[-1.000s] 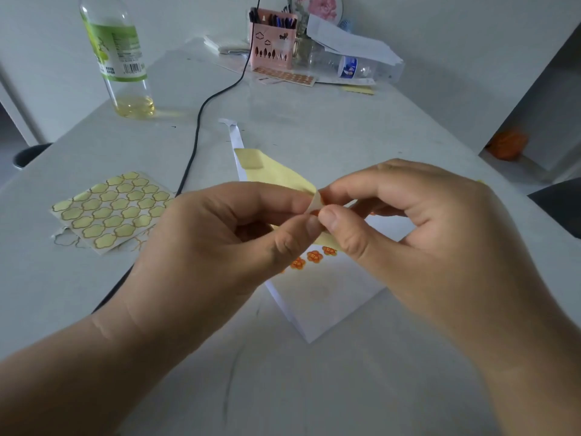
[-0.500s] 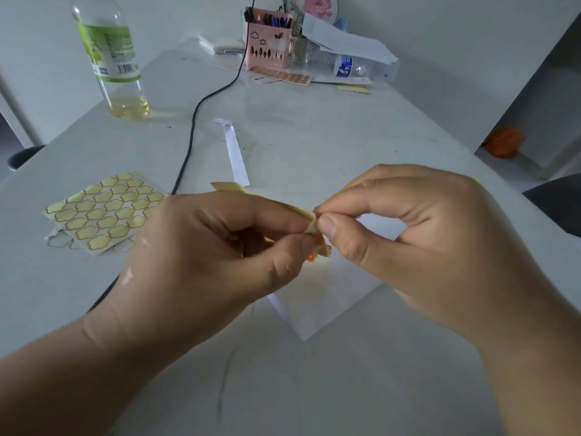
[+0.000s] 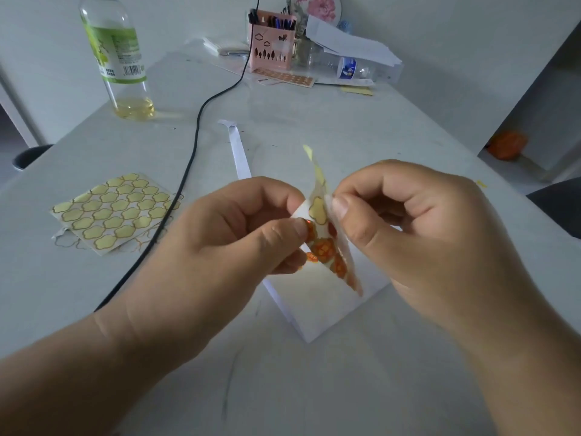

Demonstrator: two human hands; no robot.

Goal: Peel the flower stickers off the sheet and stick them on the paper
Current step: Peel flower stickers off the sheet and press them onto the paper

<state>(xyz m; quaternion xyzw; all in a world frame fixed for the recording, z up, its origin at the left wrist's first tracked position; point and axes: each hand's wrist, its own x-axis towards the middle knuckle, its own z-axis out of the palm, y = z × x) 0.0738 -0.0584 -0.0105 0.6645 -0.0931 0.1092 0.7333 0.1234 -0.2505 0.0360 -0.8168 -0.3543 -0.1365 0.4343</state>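
Sticker sheet (image 3: 324,247) swung upright, left hand (image 3: 220,247) and right hand (image 3: 424,240) pinching edges

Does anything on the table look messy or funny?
Yes. At the far end a small water bottle lies on its side by loose papers, and a black cable trails across the table over a corner of the used sticker sheet.

Far beyond the left hand (image 3: 226,243), a clear plastic bottle with a green label and a little yellow liquid (image 3: 116,58) stands on the white worktop (image 3: 314,121). A black cable (image 3: 195,146) runs from the far end down towards that hand's wrist. A narrow white paper strip (image 3: 239,155) lies just beyond it. Far beyond the right hand (image 3: 418,234) stands a pink cut-out pen holder (image 3: 272,48), with a clear blue-labelled bottle (image 3: 352,69) lying beside it.
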